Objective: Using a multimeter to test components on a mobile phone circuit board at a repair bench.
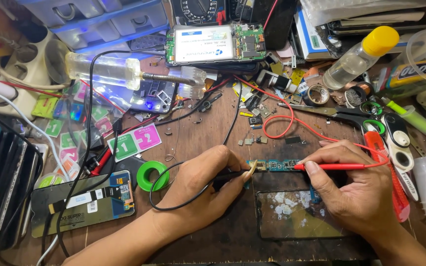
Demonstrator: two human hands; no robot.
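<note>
Continuity probing underway: left hand (200, 187) fingers pinching black probe (232, 174), right hand (356, 184) fingers pinching red probe (329, 167) on small circuit board (278, 165); next contact point demands steadiness.

My left hand (200, 184) is bare: no glove, ring or watch. The forearm behind it is bare too, with no sleeve in view down to the bottom edge of the picture. The thumbnail is long and yellowish, reaching well past the fingertip. My right hand (353, 184) is bare as well, with no ring, band or glove, and its wrist shows no cuff. Its nails are short and plain. Both hands carry no marks or tape.
</note>
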